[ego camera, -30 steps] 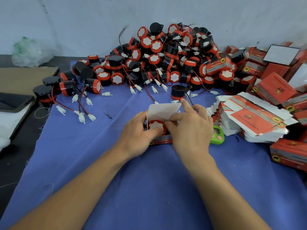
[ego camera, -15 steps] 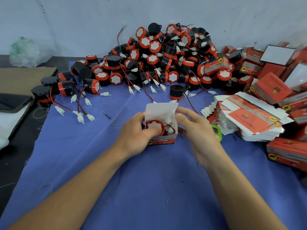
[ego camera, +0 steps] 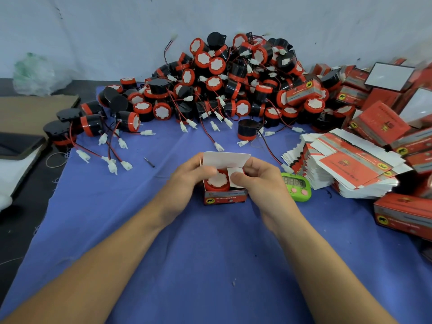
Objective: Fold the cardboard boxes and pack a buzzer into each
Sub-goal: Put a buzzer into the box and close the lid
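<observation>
A blue cloth (ego camera: pixel 210 265) was spread over the table. A green timer (ego camera: pixel 296 187) was laid on it. A plastic bag (ego camera: pixel 35 73) was set against the wall (ego camera: pixel 105 31), near a brown sheet (ego camera: pixel 30 113).

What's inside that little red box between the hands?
One buzzer, white face up, fills the left side of the box. The right hand presses a white flap over the right side, hiding whatever lies there.

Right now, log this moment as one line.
phase: closing box | box: on blue cloth, top flap up | buzzer: inside box | left hand: holds box | right hand: pinches side flap inward
</observation>
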A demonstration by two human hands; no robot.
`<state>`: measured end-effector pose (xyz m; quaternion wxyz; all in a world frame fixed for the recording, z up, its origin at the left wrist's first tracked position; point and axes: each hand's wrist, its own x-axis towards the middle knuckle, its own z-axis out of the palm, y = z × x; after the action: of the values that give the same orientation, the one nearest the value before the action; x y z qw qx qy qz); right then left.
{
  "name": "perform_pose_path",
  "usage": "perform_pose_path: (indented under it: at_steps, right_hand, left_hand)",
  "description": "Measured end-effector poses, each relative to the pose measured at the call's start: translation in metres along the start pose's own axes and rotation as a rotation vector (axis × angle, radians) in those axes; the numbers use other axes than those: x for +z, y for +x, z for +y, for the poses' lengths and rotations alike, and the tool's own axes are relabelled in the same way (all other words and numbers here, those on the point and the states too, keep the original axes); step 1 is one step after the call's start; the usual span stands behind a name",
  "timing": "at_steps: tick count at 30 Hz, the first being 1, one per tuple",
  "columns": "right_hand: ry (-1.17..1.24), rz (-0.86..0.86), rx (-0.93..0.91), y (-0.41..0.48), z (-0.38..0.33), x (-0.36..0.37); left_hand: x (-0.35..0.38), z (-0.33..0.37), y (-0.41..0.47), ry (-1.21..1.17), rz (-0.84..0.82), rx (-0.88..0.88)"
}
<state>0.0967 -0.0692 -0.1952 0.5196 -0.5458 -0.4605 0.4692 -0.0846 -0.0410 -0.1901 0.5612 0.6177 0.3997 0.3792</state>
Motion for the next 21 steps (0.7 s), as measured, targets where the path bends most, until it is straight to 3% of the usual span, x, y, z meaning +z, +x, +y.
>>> perform_pose_path:
  at_steps: [6, 13, 21]
  right_hand:
    - [0.003, 0.074, 0.026, 0.005, 0.004, 0.002]
    - [0.059, 0.131, 0.093, 0.013, 0.004, 0.001]
    - [-0.041, 0.231, 0.016, 0.009, 0.006, 0.006]
  left_hand:
    - [-0.01, -0.001, 0.003, -0.062, -0.037, -0.01]
    - [-0.011, -0.003, 0.006, 0.029, -0.092, 0.003]
    - [-0.016, -0.002, 0.006, -0.126, -0.101, -0.011]
